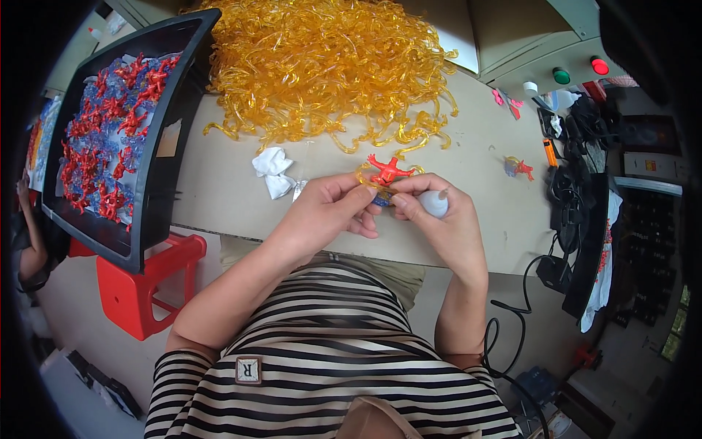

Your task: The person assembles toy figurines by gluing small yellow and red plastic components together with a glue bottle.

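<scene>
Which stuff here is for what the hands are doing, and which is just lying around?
Seems part of the job:
red figure with yellow and blue parts, held by left hand and right hand
white bottle, also in the right hand
pile of yellow pieces
black tray of figures

Probably just lying about:
crumpled tissue
orange tool
red stool

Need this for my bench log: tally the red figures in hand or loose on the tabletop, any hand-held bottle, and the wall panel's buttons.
Red figure in hand: 1
Red figure loose on the tabletop: 1
White bottle held: 1
White button: 1
Green button: 1
Red button: 1
Total: 6
</scene>
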